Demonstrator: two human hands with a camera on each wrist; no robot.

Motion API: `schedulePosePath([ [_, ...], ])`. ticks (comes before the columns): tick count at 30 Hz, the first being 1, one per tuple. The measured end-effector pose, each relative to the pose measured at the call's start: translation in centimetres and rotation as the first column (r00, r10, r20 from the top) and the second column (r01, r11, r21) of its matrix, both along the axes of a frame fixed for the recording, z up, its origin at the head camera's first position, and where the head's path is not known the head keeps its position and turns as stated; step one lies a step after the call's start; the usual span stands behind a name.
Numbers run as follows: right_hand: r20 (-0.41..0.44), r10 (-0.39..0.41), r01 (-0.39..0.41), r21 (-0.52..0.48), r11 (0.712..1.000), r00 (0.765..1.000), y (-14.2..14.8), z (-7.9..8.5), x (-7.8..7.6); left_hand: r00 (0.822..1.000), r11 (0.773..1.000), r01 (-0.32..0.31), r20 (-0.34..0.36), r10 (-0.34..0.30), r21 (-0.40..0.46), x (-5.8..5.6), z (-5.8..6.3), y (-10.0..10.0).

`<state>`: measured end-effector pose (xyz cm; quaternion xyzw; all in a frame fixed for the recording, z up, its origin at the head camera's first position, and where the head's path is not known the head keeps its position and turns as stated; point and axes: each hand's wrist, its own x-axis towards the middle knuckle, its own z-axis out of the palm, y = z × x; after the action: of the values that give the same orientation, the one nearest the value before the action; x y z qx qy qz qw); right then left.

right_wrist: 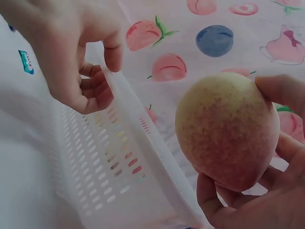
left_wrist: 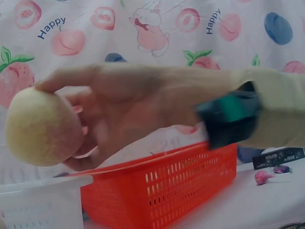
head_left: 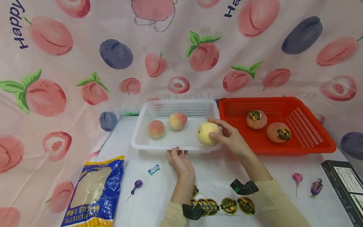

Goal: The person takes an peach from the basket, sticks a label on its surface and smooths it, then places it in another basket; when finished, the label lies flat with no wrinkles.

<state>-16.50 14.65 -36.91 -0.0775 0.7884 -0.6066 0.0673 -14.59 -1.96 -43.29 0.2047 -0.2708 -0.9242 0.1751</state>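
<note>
My right hand (head_left: 231,135) grips a yellow peach (head_left: 206,134) over the right end of the white basket (head_left: 181,147). From the right wrist view, that peach (right_wrist: 226,129) shows a reddish, speckled side, with fingers and thumb round it. My left hand (head_left: 181,162) holds the front rim of the white basket; the right wrist view has its curled fingers at the rim. Two more peaches lie inside this basket, a pinkish one (head_left: 156,128) at the left and a yellow-red one (head_left: 178,121) behind it.
At the right, a red basket (head_left: 297,149) holds two peaches with black stickers (head_left: 256,119). Round stickers on a clear sheet (head_left: 228,206) lie in front. A blue pasta bag (head_left: 93,192), wrapped candy (head_left: 154,170), lollipops (head_left: 138,183) and a black box (head_left: 344,183) lie around.
</note>
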Motion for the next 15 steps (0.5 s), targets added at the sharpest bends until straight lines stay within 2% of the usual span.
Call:
schedulePosePath([
  [5, -0.099, 0.073, -0.076, -0.027, 0.997, 0.992, 1.3, -0.7, 2.7, 1.000, 1.000, -0.001, -0.023, 0.001, -0.015, -0.1, -0.1, 0.1],
  [7, -0.129, 0.100, -0.101, -0.003, 0.995, 0.987, 1.8, -1.1, 3.8, 1.000, 1.000, -0.001, -0.028, 0.000, -0.020, 0.0, -0.1, 0.2],
  [11, -0.206, 0.163, -0.130, 0.165, 0.978, 0.965, 2.7, -2.0, 5.6, 0.999, 0.999, 0.011, -0.044, -0.013, -0.039, 0.3, -0.2, 0.2],
  [15, -0.225, 0.240, -0.154, 0.343, 0.927, 0.944, 3.1, -3.2, 6.9, 0.998, 0.995, 0.042, -0.037, -0.046, -0.093, 0.8, -0.5, -0.2],
])
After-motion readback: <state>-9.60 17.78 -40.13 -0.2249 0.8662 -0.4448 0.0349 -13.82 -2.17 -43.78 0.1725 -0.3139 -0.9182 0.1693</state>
